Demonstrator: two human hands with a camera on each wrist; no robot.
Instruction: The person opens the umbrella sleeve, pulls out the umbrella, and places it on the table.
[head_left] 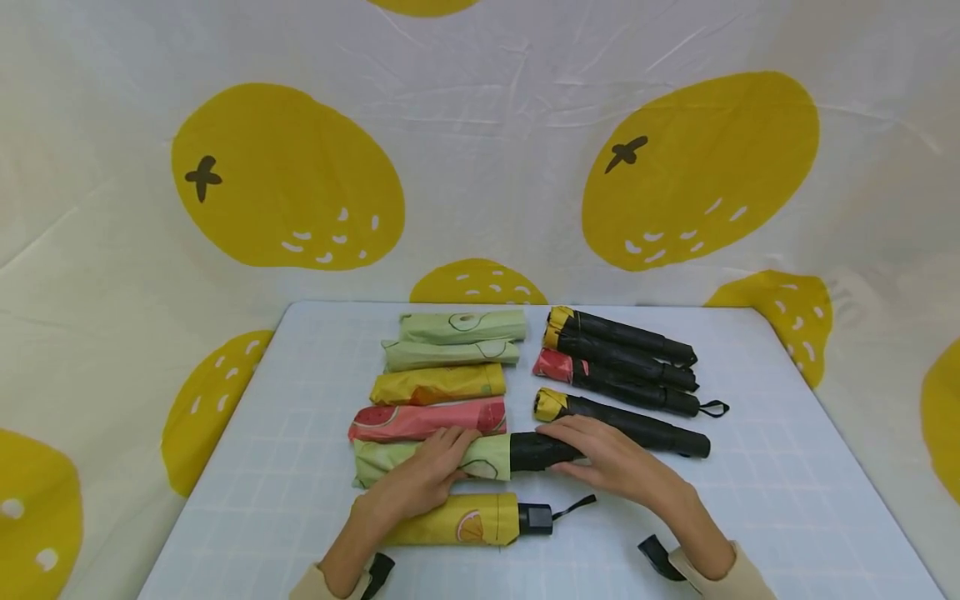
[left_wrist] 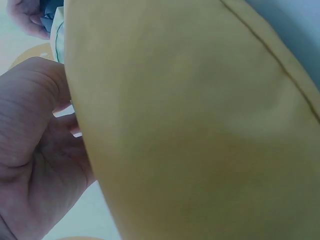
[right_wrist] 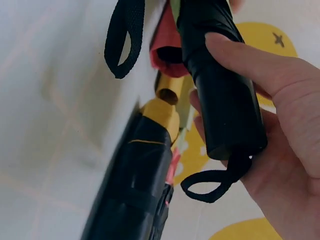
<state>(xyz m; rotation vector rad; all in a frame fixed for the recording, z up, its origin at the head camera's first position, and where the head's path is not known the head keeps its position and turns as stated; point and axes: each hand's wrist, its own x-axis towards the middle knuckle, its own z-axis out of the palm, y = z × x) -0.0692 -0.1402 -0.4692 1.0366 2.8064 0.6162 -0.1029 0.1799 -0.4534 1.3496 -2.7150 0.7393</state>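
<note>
In the head view my left hand grips a light green avocado-print umbrella sleeve, thumb on the near side and fingers over the top. Out of the sleeve's right end comes a black folded umbrella, its other part hidden inside. My right hand holds the umbrella's free end; the right wrist view shows thumb and fingers around the black umbrella, its strap loop hanging. Nearer me lies a yellow sleeved umbrella, which fills most of the left wrist view beside my left hand.
Beyond my left hand lie a red watermelon-print sleeve, a yellow sleeve and two light green sleeves. Several black umbrellas lie at the right, the nearest black umbrella just behind my right hand. All rest on a white table.
</note>
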